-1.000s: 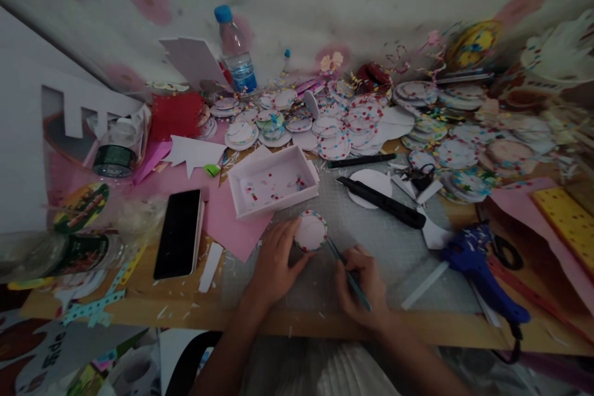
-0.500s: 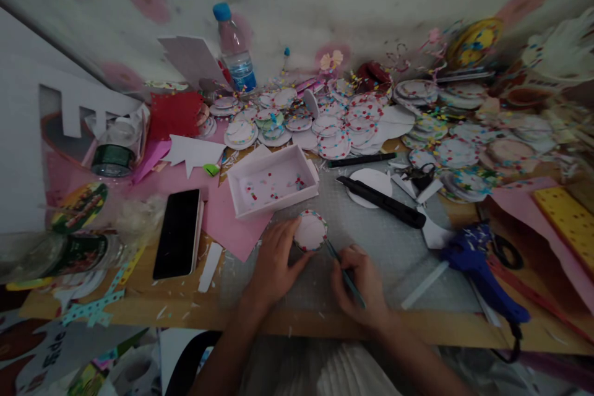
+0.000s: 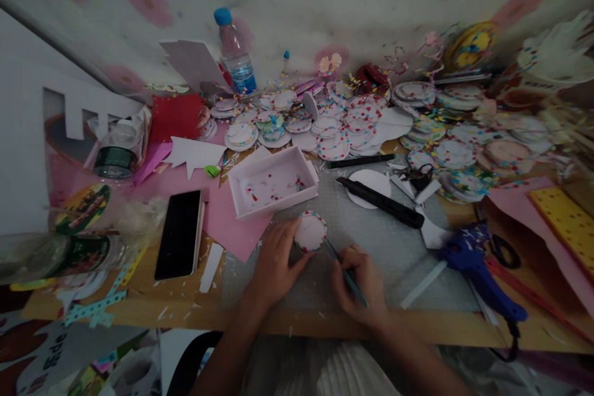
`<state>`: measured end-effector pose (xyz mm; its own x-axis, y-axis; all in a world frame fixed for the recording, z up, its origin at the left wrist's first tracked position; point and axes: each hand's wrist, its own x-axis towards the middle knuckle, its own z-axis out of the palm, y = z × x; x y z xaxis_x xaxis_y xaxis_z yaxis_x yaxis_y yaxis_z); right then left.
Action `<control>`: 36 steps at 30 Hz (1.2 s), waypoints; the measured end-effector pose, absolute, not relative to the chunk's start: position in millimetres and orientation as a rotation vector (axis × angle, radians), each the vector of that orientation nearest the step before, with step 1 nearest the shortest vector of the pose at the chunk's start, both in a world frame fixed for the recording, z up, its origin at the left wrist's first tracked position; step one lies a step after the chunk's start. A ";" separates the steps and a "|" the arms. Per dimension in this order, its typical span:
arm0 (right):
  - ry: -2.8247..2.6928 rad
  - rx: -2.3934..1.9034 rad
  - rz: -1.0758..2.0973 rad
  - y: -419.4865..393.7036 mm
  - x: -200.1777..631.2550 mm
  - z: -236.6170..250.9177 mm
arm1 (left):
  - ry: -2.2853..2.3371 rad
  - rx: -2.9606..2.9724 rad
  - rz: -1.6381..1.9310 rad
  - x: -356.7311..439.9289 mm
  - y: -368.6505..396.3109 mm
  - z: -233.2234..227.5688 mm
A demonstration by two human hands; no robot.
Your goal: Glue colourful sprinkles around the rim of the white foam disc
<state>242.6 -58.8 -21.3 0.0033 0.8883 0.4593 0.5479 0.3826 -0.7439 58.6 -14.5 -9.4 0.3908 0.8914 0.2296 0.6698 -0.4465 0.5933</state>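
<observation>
Fingers of the left hand pressed the disc's left rim, pinning it flat on the mat near the bench's front edge. The right hand was closed around a thin tool, tip at the disc's lower right rim. It looked light, thin and bendable (foam or card, likely); best held by the rim.

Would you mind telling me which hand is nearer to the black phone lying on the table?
Left. The left hand lies just right of the phone; the right hand is farther right, holding a thin tool.
</observation>
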 end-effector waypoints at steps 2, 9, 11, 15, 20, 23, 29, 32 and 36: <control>-1.622 -1.289 0.415 -60.8 243.2 -22.4 | 1.344 2.251 0.756 58.2 -14.3 -9.3; -1.460 -1.253 0.330 -65.5 242.0 -12.6 | 1.330 2.239 0.815 58.2 -17.7 -9.5; -1.424 -1.252 0.326 -66.6 244.9 -5.7 | 1.310 2.274 0.880 56.9 -20.0 -5.8; -1.330 -1.366 0.288 -66.2 263.3 11.7 | 1.278 2.368 1.100 46.9 -18.1 12.0; -1.207 -1.470 0.367 -51.6 291.2 44.4 | 1.219 2.487 1.161 25.8 2.1 30.0; -1.154 -1.448 0.421 -37.3 299.5 63.1 | 1.507 2.475 1.186 18.7 15.0 25.5; -1.115 -1.393 0.659 -5.2 304.3 81.3 | 1.496 2.454 1.114 17.4 22.4 5.6; -1.234 -1.331 0.797 14.7 297.0 89.1 | 1.383 2.482 1.128 18.3 20.8 0.7; -1.458 -1.206 0.938 46.2 270.4 96.9 | 1.363 2.519 1.131 18.3 17.6 -0.9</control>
